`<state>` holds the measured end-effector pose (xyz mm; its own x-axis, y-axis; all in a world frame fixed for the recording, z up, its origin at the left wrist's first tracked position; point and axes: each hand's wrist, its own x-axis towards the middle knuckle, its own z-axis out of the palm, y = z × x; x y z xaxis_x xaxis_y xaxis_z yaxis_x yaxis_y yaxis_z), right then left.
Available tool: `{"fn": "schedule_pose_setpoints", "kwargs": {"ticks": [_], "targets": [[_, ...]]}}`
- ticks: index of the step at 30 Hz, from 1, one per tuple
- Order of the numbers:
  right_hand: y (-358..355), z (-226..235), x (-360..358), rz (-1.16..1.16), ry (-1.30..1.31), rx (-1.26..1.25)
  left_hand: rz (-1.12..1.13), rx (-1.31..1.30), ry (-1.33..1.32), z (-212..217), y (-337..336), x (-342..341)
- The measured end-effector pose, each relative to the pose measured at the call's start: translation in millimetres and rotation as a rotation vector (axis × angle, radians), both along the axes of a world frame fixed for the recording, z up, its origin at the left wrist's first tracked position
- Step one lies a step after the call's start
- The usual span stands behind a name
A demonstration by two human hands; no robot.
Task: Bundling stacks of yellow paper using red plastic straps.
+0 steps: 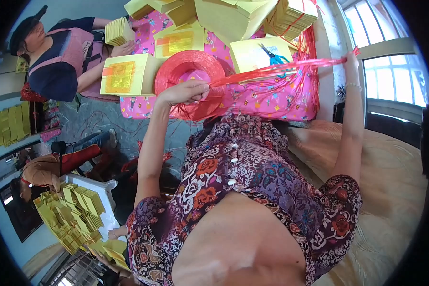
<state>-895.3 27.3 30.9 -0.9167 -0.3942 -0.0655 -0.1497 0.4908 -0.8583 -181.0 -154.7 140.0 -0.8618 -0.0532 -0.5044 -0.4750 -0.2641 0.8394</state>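
Several strands of red plastic string point(276, 69) run taut across the front of me, above a pink patterned tabletop point(252, 102). At their left end my left hand point(187, 92) is closed around them. My right hand point(352, 66), raised out to the right with the arm stretched, grips their other end. Just behind my left hand lies a big ring-shaped roll of the same red string point(166, 71). Scissors with blue handles point(276, 61) rest on a stack of yellow paper point(243, 51), behind the stretched strands.
More yellow paper stacks point(226, 21) crowd the table's far side; one stack with a gold square point(124, 78) sits left. Loose red strands point(307, 78) hang at the right edge. Across the table corner, a person point(66, 57) handles yellow paper. Others work lower left beside piled yellow bundles point(74, 209).
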Motion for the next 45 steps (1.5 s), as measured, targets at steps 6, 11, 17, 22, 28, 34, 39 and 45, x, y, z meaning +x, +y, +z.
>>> {"fn": "schedule_pose_setpoints", "kwargs": {"ticks": [6,11,17,22,28,34,39,45], "targets": [[-46,15,181,0.229,0.522,1.051,0.106,-0.112,-0.193,22,14,-3],[-74,101,342,0.76,0.746,0.072,-0.026,-0.251,-0.054,23,5,-41],[-86,129,485,1.068,0.205,-0.139,-0.049,-0.228,-0.055,56,2,-78],[-100,128,477,0.92,0.2,-0.295,0.077,-0.063,0.003,54,4,-81],[-105,124,329,0.495,0.419,0.081,0.121,-0.105,0.01,42,1,-46],[-62,69,191,0.244,0.596,0.511,0.077,0.03,-0.068,2,3,-13],[-48,51,187,0.335,0.594,0.752,0.076,0.033,-0.091,-11,2,-2],[-104,90,338,0.901,0.945,0.066,0.137,-0.081,-0.103,12,2,-30]]}}
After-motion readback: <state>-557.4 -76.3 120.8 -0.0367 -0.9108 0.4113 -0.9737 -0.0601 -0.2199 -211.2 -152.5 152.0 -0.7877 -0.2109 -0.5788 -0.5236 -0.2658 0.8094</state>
